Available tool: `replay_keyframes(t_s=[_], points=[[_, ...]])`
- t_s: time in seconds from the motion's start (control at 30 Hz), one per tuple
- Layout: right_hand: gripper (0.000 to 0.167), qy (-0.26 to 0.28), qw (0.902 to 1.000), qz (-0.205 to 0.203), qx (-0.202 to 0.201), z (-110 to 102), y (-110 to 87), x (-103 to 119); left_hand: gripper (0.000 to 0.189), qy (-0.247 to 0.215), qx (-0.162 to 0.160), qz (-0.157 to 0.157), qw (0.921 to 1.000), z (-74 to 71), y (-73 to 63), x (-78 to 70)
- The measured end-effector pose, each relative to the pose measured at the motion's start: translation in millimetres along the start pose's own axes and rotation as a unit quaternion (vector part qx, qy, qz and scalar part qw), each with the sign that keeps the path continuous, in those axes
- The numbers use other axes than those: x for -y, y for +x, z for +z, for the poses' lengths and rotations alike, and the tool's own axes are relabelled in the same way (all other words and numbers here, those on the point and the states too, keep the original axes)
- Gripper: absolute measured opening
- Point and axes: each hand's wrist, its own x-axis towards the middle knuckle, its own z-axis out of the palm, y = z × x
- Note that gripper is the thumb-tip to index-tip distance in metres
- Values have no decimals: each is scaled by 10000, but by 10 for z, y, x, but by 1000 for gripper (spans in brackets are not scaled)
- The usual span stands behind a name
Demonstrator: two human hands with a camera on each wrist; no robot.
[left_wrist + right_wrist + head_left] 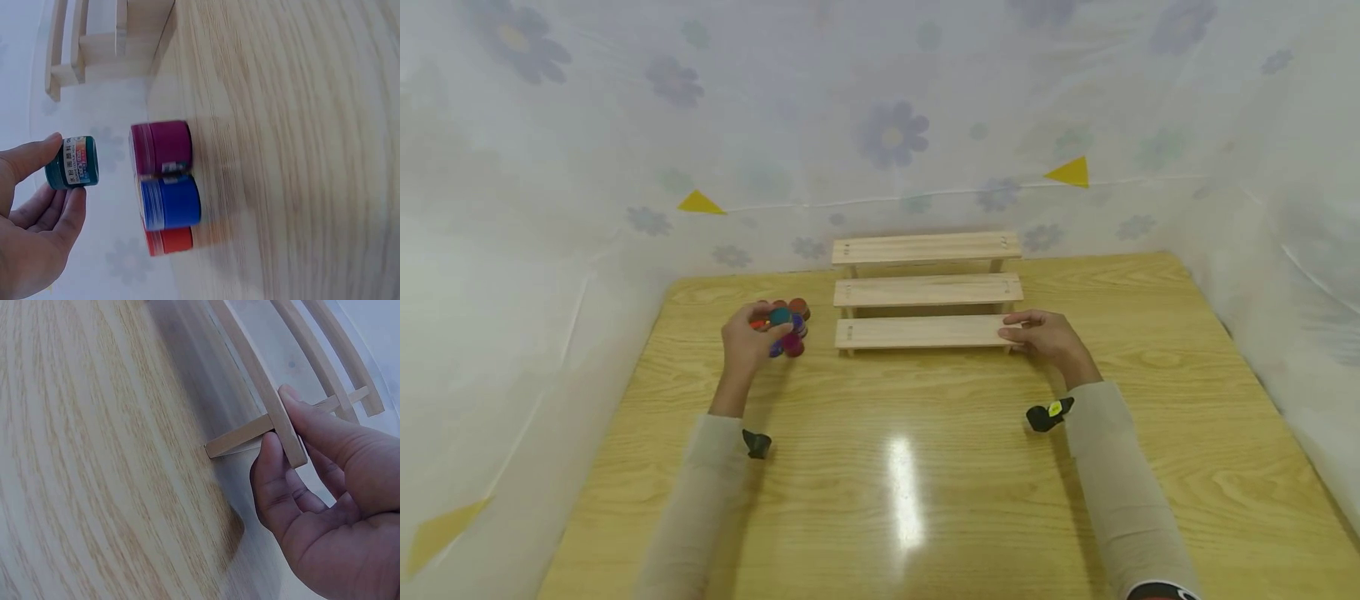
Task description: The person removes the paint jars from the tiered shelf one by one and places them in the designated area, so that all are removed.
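My left hand [747,340] pinches a small teal paint jar [73,162] between thumb and fingers, raised above the table. Its printed label faces the left wrist camera. Below it stands a cluster of paint jars, among them a purple jar [162,147], a blue jar [170,203] and a red jar [170,240]; the hand partly hides the cluster in the head view. On the other side, my right hand [1047,337] grips the right end of the lowest plank of a three-tier wooden stand [917,332], thumb on one face and fingers on the other.
The stand's upper two planks [928,290] rise in steps toward the back wall. A wood-grain table [820,483] lies under everything, with floral sheeting [820,108] around it. Yellow triangles [698,202] mark the back sheet. Small black cameras [757,444] sit at both wrists.
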Motion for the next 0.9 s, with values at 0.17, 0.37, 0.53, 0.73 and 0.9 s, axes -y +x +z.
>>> replay_keyframes(t_s=[0.17,0.37,0.53,0.73,0.9], points=[[57,51,9999,49,102,0,-21,43,44,322,-205,10,9993,-140,19,76],[53,87,9997,134,168,36,-155,208,43,340,-233,17,9991,-259,37,160],[50,42,9998,149,121,52,-223,285,45,323,-255,-205,9989,-317,36,198],[51,-12,9998,159,142,32,-214,275,47,399,-226,-420,9981,-363,38,240],[51,-8,9998,140,160,5,-201,249,48,435,-188,-497,9976,-377,22,247]])
